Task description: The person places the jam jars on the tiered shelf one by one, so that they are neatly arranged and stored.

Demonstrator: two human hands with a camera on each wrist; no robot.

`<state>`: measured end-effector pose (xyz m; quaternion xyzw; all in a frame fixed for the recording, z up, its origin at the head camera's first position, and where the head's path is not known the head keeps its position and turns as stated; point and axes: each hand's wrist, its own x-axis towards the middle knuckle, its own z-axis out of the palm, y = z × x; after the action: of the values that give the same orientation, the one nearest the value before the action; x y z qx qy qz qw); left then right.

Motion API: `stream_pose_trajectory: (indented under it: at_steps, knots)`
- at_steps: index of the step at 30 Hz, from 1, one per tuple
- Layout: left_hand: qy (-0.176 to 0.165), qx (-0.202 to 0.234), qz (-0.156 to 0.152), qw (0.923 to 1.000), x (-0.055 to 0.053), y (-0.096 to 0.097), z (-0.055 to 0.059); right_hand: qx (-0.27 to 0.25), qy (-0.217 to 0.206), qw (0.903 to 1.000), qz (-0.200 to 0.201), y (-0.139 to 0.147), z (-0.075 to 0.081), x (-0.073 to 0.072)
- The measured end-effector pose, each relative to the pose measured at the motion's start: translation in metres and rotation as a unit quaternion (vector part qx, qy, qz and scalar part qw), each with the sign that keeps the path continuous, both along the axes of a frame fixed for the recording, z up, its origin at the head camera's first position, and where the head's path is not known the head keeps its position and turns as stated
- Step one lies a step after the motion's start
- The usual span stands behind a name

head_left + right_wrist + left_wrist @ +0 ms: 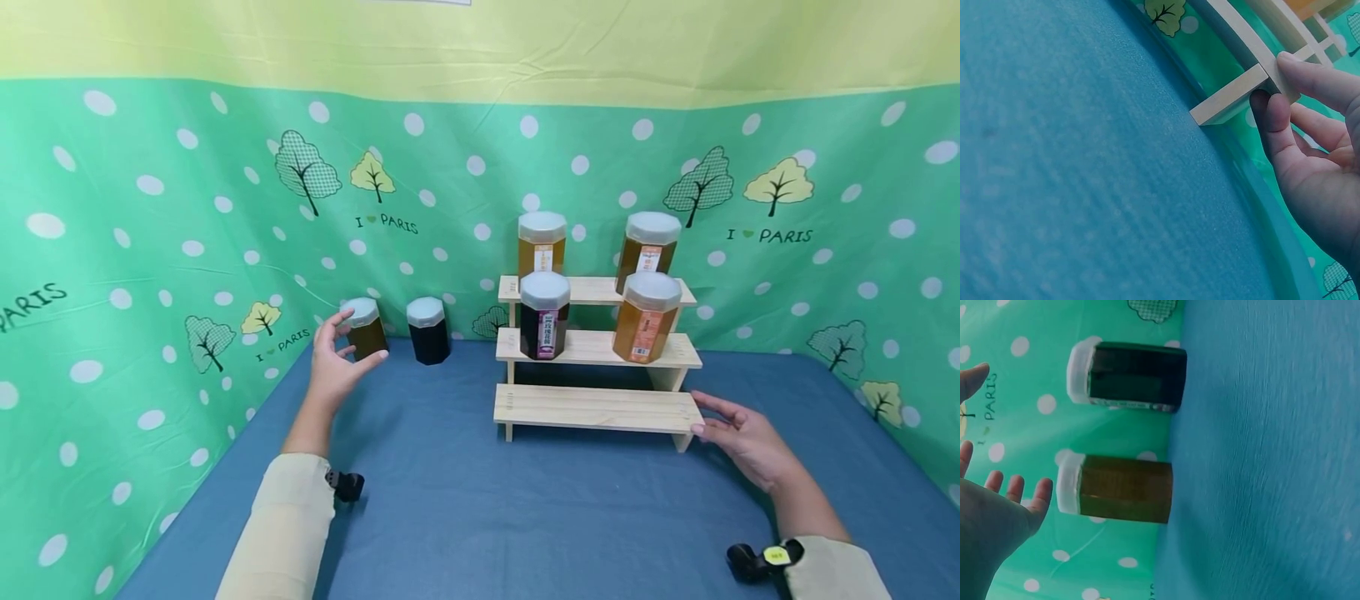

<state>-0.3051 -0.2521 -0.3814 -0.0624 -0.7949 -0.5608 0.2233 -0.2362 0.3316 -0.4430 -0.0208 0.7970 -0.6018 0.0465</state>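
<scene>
My left hand (337, 367), fingers spread and thumb apart, is right by a brown honey jar (1125, 489) with a white lid. A darker jar (428, 342) stands just to the right of it, upright like the first. At the right, my right hand (752, 446) pinches the right end of the bottom step of a three-tier wooden display stand (592, 407). In the right wrist view its fingertips (1291, 62) lie at the step's corner. The middle step carries a dark labelled jar (545, 321) and an amber jar (647, 321).
Two more amber jars, one on the left (542, 237) and one on the right (648, 250), stand on the top step, partly behind the middle ones. Blue cloth (480, 517) covers the table. A green dotted curtain (420, 167) hangs close behind the jars and stand.
</scene>
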Motion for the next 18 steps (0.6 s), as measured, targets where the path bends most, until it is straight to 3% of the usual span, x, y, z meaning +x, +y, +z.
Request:
stream_pose_trajectory:
  at_steps: [11, 18]
  knots:
    - [-0.052, -0.062, 0.050, 0.9954, -0.033, -0.012, -0.007, 0.006, -0.002, 1.0000, -0.004, 0.000, -0.001, 0.001]
    - [-0.055, -0.088, 0.094, 0.9902, -0.053, -0.018, -0.003, -0.002, 0.001, 1.0000, -0.005, -0.001, -0.003, 0.000]
